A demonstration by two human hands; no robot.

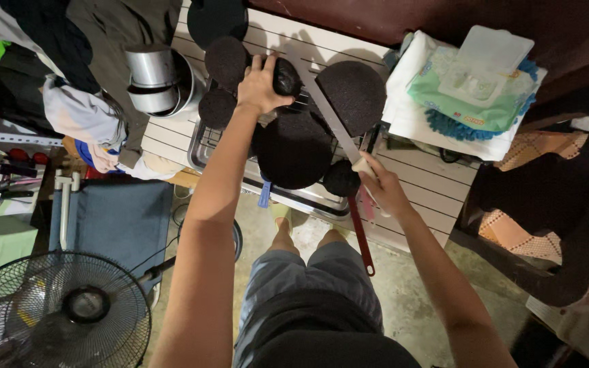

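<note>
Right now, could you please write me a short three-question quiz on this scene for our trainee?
1. True or false: the left hand rests on a dark rounded object above the metal tray.
2. What does the right hand hold? A) a long flat metal blade B) a stack of metal bowls C) a pack of wipes
3. Fill in: the standing ____ is at the lower left of the view.

Key:
1. True.
2. A, the blade; the bowls and wipes lie untouched on the table.
3. Fan.
</note>
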